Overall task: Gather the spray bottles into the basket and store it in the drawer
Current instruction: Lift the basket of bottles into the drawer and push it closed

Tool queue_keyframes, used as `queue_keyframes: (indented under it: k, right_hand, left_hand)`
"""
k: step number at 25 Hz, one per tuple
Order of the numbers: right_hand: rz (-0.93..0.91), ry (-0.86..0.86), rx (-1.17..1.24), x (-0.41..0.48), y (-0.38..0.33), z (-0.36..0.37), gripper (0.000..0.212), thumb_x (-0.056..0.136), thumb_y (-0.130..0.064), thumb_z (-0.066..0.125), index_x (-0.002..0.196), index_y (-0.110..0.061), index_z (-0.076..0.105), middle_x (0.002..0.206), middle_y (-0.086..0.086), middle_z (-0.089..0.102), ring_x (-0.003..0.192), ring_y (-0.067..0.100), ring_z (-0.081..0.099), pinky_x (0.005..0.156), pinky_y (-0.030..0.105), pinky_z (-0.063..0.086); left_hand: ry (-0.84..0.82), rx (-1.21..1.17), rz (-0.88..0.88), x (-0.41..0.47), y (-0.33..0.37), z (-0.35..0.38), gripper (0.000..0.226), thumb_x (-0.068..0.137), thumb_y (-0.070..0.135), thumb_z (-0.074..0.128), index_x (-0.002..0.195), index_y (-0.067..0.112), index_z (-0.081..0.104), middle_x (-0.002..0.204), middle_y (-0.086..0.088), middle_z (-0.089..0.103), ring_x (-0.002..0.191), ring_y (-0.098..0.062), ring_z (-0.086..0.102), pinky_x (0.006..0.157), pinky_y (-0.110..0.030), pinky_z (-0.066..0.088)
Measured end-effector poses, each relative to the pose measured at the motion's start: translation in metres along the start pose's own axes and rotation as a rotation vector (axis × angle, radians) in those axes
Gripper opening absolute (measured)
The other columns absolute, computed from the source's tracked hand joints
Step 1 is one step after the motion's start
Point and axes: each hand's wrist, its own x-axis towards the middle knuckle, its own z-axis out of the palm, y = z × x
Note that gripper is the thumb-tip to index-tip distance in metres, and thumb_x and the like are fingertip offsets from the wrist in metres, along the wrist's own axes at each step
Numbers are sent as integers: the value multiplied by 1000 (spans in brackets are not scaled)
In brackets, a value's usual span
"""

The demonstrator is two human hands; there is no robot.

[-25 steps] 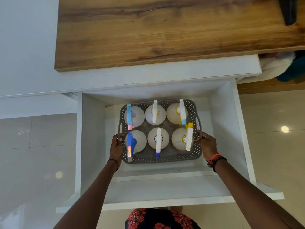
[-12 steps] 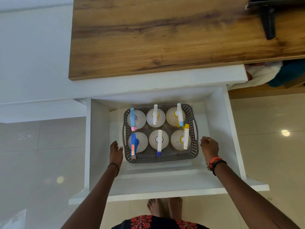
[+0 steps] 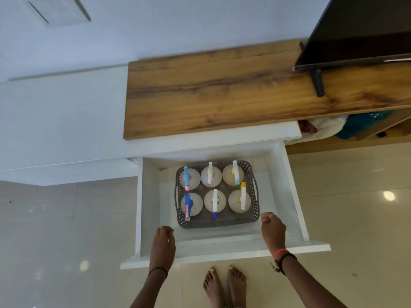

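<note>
Grey basket [image 3: 219,223] of spray bottles [image 3: 211,177] is set in the open drawer [image 3: 289,185] mid-frame; left hand [image 3: 163,238] and right hand [image 3: 273,228] are held loosely curled, empty; a drawer-front push is judged next.

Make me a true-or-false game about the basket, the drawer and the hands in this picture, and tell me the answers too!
1. The basket holds six spray bottles. True.
2. The drawer is pushed shut. False: it stands open, with the basket inside it.
3. The left hand grips a basket handle. False: it holds nothing and is apart from the basket.
4. The right hand holds nothing. True.
5. A television stands on the wooden top. True.
</note>
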Motion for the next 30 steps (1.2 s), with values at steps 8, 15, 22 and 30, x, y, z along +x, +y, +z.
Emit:
queue_keyframes:
  k: [8,15,22,30]
  right_hand:
    - [-389,-489,-426,-65,24,-11,42,93,-43,49,126,-19,56,125,-8,57,121,9,51,100,17,37]
    - [-652,-496,-623,-68,31,-18,43,98,-11,35,138,-21,46,134,-7,49,124,8,46,100,16,38]
    - [-734,-306,-808,-62,6,-18,31,63,-19,84,90,-16,69,86,-1,65,79,16,64,66,25,51]
    - [-365,-181,-717,-45,-21,-13,29,91,-41,54,91,-15,67,91,-1,71,87,13,67,65,18,42]
  left_hand:
    - [-490,436,278,-50,11,7,40,96,49,38,130,31,49,133,18,51,125,-6,47,111,-25,24]
    - [-533,506,260,-45,19,8,38,97,34,44,134,27,49,138,8,52,123,-17,52,103,-23,34]
    - [-506,514,265,-37,26,8,38,97,32,44,134,26,49,138,7,51,122,-19,52,105,-25,34]
    - [-136,665,38,-23,60,2,49,84,60,50,109,17,44,104,4,56,95,-15,57,83,-27,44]
